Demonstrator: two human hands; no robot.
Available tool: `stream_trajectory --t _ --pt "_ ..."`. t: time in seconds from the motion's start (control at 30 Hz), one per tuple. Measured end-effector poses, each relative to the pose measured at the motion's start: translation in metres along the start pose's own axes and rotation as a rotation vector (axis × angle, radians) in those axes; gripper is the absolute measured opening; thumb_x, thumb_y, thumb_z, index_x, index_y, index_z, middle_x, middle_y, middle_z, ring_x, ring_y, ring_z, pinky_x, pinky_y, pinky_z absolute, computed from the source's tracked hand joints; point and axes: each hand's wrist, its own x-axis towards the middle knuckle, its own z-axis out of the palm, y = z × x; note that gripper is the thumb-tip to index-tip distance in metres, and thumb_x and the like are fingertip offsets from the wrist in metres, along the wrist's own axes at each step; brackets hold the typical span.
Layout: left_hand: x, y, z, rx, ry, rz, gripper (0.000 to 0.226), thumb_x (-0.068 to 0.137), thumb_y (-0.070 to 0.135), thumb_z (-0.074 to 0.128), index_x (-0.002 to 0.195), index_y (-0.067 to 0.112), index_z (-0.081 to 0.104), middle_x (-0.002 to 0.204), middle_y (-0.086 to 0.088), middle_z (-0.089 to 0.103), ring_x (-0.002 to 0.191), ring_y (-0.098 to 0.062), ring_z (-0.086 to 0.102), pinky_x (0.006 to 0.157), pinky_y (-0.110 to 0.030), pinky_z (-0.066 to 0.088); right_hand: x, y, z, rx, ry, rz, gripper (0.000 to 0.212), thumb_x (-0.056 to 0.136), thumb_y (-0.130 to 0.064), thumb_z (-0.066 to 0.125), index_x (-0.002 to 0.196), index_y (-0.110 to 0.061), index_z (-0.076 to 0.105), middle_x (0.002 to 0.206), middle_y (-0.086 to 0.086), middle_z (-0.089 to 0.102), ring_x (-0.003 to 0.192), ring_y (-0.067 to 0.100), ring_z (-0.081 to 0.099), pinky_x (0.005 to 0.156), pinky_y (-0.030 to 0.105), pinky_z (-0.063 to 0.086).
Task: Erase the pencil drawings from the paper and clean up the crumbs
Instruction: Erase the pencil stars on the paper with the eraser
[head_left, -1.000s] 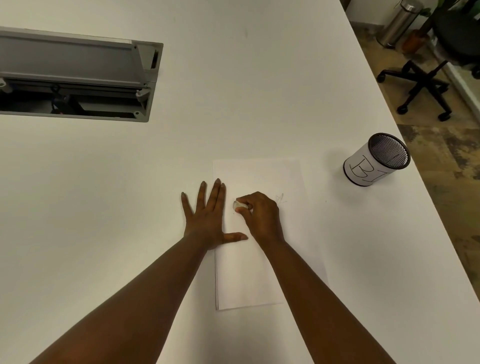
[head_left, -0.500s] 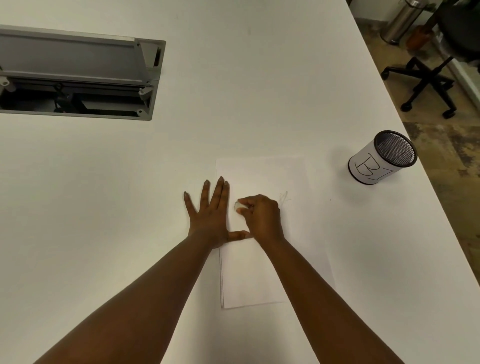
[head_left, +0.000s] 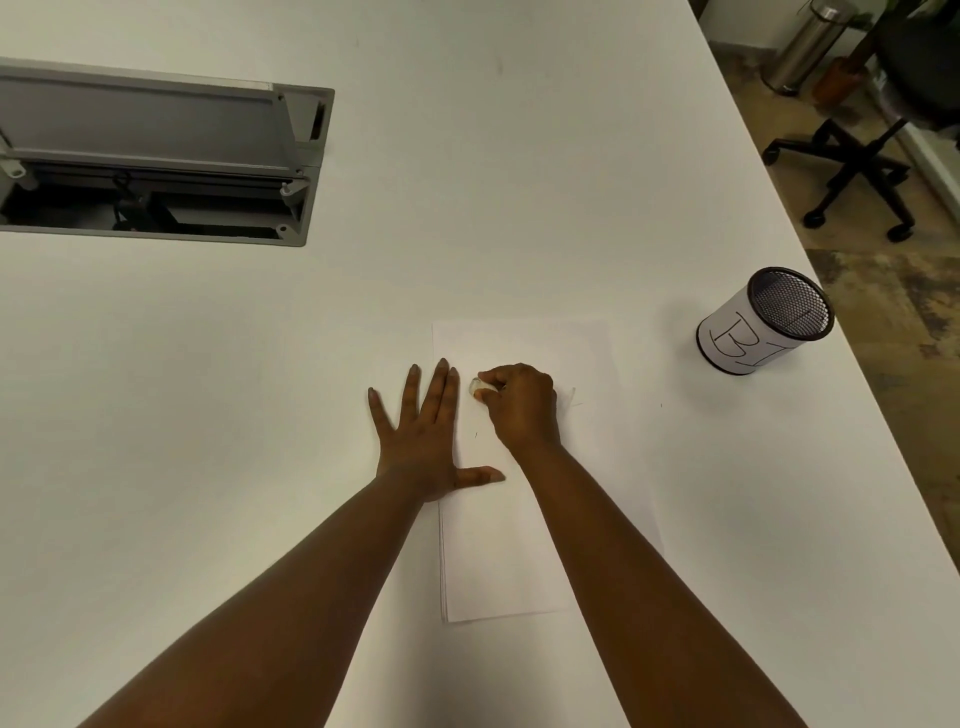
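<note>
- Left hand (head_left: 426, 431): flat, fingers straight and spread, palm down. The index and middle fingers and the thumb lie on the left edge of the paper (head_left: 524, 545); the rest of the hand rests on the table (head_left: 208, 389). It grasps nothing.
- Right hand (head_left: 522, 408): fingers curled, pinching a small pale eraser (head_left: 476, 387) at the fingertips. The eraser sits against the paper, just right of the left hand's fingertips.
- Paper: white sheet, long side running near to far, lying flat at the centre of the table. Both forearms cross above its near half.
- Pencil marks (head_left: 571, 397): faint lines on the paper just right of the right hand; a tiny dark speck lies between the two hands. Whether crumbs lie on the sheet cannot be told.
- Mesh cup (head_left: 763, 327): black, wrapped in a white label with hand-drawn letters, standing right of the paper, well apart from it, near the table's right edge.
- Cable hatch (head_left: 156, 156): grey, lid raised, set into the table at far left.
- Table: white, plain surface.
- Room: office chair (head_left: 857, 161) base on patterned floor at far right; metal bin (head_left: 805, 44) beyond it.
</note>
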Motion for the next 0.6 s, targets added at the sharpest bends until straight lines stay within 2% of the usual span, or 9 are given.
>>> stream_trajectory --t 0.2,0.47,0.53,0.6 --pt "0.000 0.000 -0.001 -0.005 0.002 0.004 0.126 0.061 0.086 0.042 0.143 0.017 -0.026 0.152 0.003 -0.031 0.140 -0.025 -0.029 0.104 -0.064 -0.016 -0.029 0.016 -0.008 0.021 -0.090 0.019 0.025 0.082 -0.012 0.066 0.106 -0.004 0.066 0.113 0.011 0.067 0.106 0.020 0.061 0.086 0.014 0.038" --pt "-0.001 0.000 -0.002 -0.010 -0.001 0.003 0.125 0.061 0.087 0.040 0.143 0.018 -0.026 0.151 0.004 -0.033 0.139 -0.025 -0.030 0.104 -0.065 -0.016 -0.008 0.012 -0.010 0.055 0.038 0.042 0.022 0.080 -0.014 0.069 0.100 -0.004 0.069 0.108 0.011 0.069 0.102 0.021 0.063 0.093 0.027 0.048" --pt "-0.001 0.000 -0.001 -0.008 0.001 0.004 0.128 0.055 0.092 0.032 0.143 0.018 -0.026 0.152 0.004 -0.031 0.139 -0.025 -0.030 0.105 -0.065 -0.015 -0.002 0.012 -0.009 0.030 0.057 0.044 0.022 0.081 -0.015 0.068 0.101 -0.005 0.068 0.108 0.011 0.069 0.102 0.021 0.063 0.093 0.027 0.047" --pt "0.000 0.000 0.000 -0.005 0.007 0.008 0.132 0.042 0.094 0.015 0.143 0.018 -0.026 0.152 0.004 -0.031 0.140 -0.025 -0.029 0.105 -0.066 -0.015 -0.001 0.012 -0.008 0.017 0.068 0.048 0.023 0.082 -0.015 0.067 0.103 -0.006 0.068 0.110 0.010 0.068 0.104 0.021 0.062 0.092 0.026 0.046"
